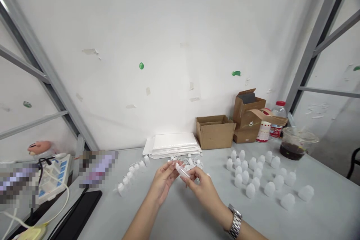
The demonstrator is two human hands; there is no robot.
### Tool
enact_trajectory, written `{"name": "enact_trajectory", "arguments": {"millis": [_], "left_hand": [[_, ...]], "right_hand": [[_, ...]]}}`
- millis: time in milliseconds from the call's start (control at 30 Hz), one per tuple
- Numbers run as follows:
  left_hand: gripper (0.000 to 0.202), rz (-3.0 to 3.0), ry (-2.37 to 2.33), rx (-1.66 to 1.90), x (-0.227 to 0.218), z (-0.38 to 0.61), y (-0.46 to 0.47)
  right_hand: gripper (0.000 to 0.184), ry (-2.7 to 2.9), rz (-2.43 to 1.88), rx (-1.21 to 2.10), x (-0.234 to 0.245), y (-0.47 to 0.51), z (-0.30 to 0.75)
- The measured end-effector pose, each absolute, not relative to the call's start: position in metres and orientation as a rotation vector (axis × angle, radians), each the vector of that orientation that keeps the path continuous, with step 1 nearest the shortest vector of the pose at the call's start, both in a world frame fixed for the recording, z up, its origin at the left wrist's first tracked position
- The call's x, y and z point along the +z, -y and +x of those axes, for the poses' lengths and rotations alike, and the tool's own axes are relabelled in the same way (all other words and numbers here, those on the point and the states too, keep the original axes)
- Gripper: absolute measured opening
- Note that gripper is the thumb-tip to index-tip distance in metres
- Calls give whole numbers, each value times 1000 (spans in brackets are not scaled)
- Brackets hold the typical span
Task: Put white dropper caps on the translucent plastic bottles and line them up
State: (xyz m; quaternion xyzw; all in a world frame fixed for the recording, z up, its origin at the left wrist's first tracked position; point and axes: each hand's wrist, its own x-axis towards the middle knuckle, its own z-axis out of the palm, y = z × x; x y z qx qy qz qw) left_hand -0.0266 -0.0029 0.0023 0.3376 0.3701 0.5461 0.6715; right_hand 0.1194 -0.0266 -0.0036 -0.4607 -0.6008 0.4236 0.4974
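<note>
A small clear tube (183,172) with a white end is held between my two hands at the middle of the table. My left hand (164,180) pinches its white end between thumb and fingers. My right hand (203,185) grips the clear lower part. Just behind the hands lies a pile of small white parts with thin white cords (194,161), partly hidden. To the left is a slanting row of small white pieces (129,175). Several frosted white rounded caps (257,173) stand on the right side.
At the back are stacked white flat packs (174,144), an open cardboard box (216,135) and a brown carton (246,120). A cup of dark liquid (294,148) and a bottle (278,112) stand at right. A power strip (54,180) and black keyboard-like slab (80,213) lie left.
</note>
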Motion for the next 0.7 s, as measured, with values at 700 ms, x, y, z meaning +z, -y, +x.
{"name": "enact_trajectory", "arguments": {"millis": [700], "left_hand": [[36, 782, -908, 1378, -5, -19, 1]], "right_hand": [[48, 1171, -1012, 1386, -11, 17, 116]]}}
